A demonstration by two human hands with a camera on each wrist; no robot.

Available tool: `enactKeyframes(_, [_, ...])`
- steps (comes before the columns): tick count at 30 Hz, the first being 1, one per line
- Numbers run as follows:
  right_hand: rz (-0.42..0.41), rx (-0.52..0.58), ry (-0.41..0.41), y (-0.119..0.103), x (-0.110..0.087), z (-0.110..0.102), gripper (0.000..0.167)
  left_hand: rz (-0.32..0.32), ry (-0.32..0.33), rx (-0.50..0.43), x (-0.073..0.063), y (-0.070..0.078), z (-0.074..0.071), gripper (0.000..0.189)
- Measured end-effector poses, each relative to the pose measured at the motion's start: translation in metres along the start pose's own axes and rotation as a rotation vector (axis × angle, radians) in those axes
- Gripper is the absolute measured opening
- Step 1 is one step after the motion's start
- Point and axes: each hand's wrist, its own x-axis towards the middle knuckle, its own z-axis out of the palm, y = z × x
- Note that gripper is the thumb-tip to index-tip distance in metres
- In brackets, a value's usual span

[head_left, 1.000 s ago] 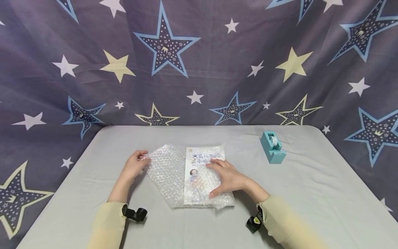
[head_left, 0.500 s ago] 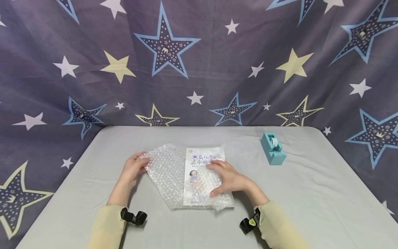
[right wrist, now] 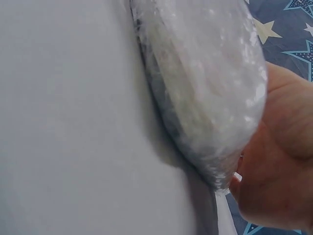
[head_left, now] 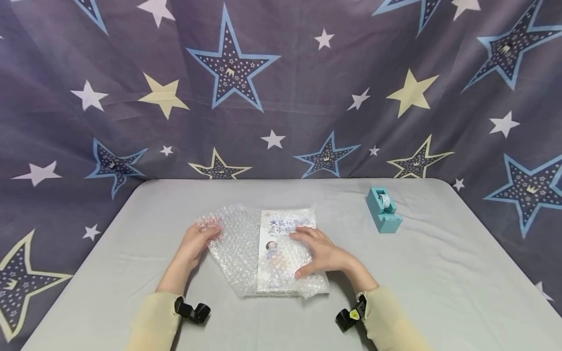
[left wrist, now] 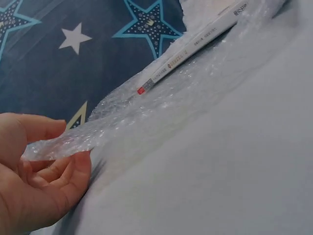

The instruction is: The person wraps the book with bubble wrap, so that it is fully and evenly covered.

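Observation:
A book [head_left: 266, 263] with a white illustrated cover lies on a sheet of bubble wrap [head_left: 237, 253], whose right part is folded over the cover. My left hand [head_left: 196, 243] pinches the wrap's left corner, raised off the table. In the left wrist view the thumb of that hand [left wrist: 41, 171] is above the wrap and the fingers are under it; the book's spine [left wrist: 195, 46] shows beyond. My right hand [head_left: 322, 251] rests with spread fingers on the folded wrap over the book. The right wrist view shows the hand [right wrist: 279, 152] behind the bulging wrap [right wrist: 215, 73], its fingertips hidden.
A teal tape dispenser [head_left: 384, 210] with a roll of clear tape stands at the back right of the table. Pale grey cloth [head_left: 439, 273] covers the tabletop. Behind its far edge hangs a dark curtain [head_left: 290, 87] printed with stars.
My left hand has taken hold of the wrap's left corner, lifted it and shifted slightly right. The right hand stays on the book, and the tape dispenser stays put.

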Motion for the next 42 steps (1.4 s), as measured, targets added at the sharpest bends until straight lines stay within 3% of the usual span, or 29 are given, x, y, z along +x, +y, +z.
enactKeyframes(6, [0.011, 0.004, 0.001, -0.001, 0.002, -0.001, 0.091, 0.041, -0.031, -0.021, 0.0, 0.004, 0.0, 0.05])
enactKeyframes(17, [0.018, 0.017, -0.002, -0.004, 0.0, -0.001, 0.09, 0.143, 0.0, -0.077, -0.003, 0.012, 0.012, 0.045])
enactKeyframes(29, [0.025, 0.015, 0.0, -0.003, 0.0, 0.0, 0.091, 0.16, 0.051, -0.129, -0.007, 0.026, 0.031, 0.041])
enactKeyframes(36, [0.032, 0.024, 0.003, -0.003, -0.001, 0.001, 0.09, 0.287, 0.009, -0.197, -0.013, 0.031, 0.044, 0.038])
enactKeyframes(42, [0.026, 0.025, 0.006, -0.002, -0.001, 0.002, 0.09, 0.193, 0.006, -0.155, -0.017, 0.041, 0.056, 0.037])
